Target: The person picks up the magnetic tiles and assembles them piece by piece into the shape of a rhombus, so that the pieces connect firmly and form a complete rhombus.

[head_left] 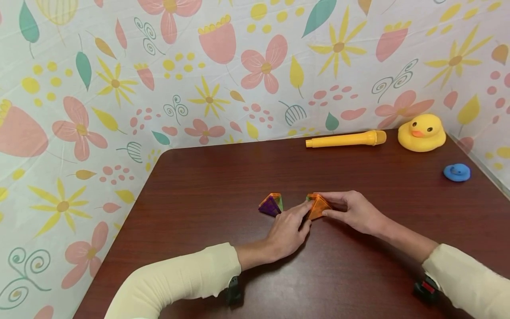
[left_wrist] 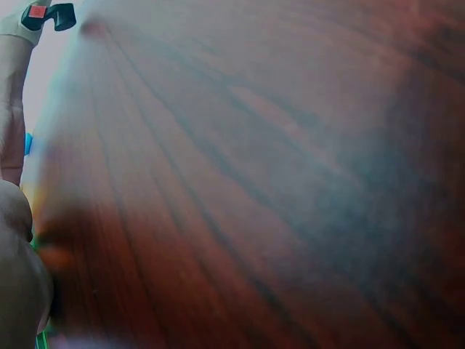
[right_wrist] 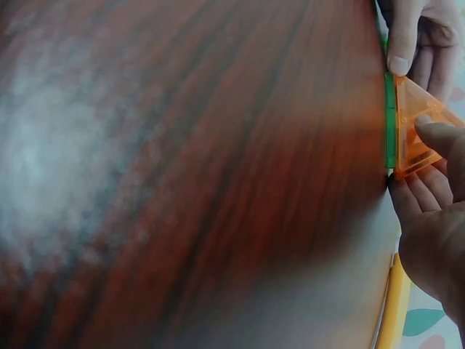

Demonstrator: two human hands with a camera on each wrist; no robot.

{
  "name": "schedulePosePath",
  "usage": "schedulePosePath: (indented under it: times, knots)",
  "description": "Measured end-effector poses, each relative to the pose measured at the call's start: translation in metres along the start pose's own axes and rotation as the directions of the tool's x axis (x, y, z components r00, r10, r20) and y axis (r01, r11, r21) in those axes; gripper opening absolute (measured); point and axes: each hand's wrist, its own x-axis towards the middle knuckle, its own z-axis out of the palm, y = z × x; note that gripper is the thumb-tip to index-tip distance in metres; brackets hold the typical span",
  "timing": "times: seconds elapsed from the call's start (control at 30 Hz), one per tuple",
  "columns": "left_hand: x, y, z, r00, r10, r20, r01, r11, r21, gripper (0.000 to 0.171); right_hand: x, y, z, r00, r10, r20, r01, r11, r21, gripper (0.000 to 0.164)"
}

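Observation:
An orange triangular magnetic tile (head_left: pixel 318 208) slants up from a green tile (right_wrist: pixel 391 123) that lies low against the tabletop. My right hand (head_left: pixel 360 213) grips the orange tile from the right, its thumb on the face and its fingers around the lower corner. From the left, my left hand (head_left: pixel 288 232) reaches the same piece. Its thumb presses at the green tile's edge in the right wrist view, with the other fingers behind. Just beyond the left hand stands a small shape of purple, orange and green tiles (head_left: pixel 271 205).
Along the table's back edge lies a yellow toy microphone (head_left: pixel 345 139). A yellow rubber duck (head_left: pixel 422 133) sits in the back right corner, with a small blue duck (head_left: pixel 457 172) in front of it. A flower-patterned cloth (head_left: pixel 223 88) hangs behind the brown table (head_left: pixel 191 248).

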Motion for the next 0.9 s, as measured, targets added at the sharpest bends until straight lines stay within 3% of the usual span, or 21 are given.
schedulePosePath:
  times: [0.3, 0.5, 0.6, 0.7, 0.9]
  knots:
    - [-0.01, 0.004, -0.004, 0.998, -0.001, 0.057, 0.001, 1.0, 0.004, 0.066, 0.001, 0.001, 0.001, 0.999, -0.02, -0.029, 0.017, 0.995, -0.098, 0.05]
    - [-0.019, 0.007, -0.017, 0.996, 0.045, 0.075, -0.044, 0.999, -0.009, 0.066, 0.0, 0.002, 0.0, 0.999, -0.013, -0.045, 0.007, 0.992, -0.128, 0.05]
    - [-0.02, 0.006, -0.027, 0.997, 0.075, 0.036, -0.076, 0.997, 0.012, 0.062, 0.0, 0.002, 0.0, 0.999, -0.01, -0.051, 0.003, 0.99, -0.139, 0.048]
    - [-0.019, 0.0, -0.039, 0.991, 0.124, -0.046, -0.123, 0.992, 0.024, 0.06, 0.001, 0.001, -0.001, 0.998, -0.006, -0.056, -0.003, 0.988, -0.155, 0.047]
    - [-0.012, -0.026, -0.065, 0.942, 0.261, -0.209, -0.254, 0.965, 0.061, 0.064, 0.001, -0.002, -0.002, 0.999, 0.01, -0.046, -0.017, 0.986, -0.163, 0.049]
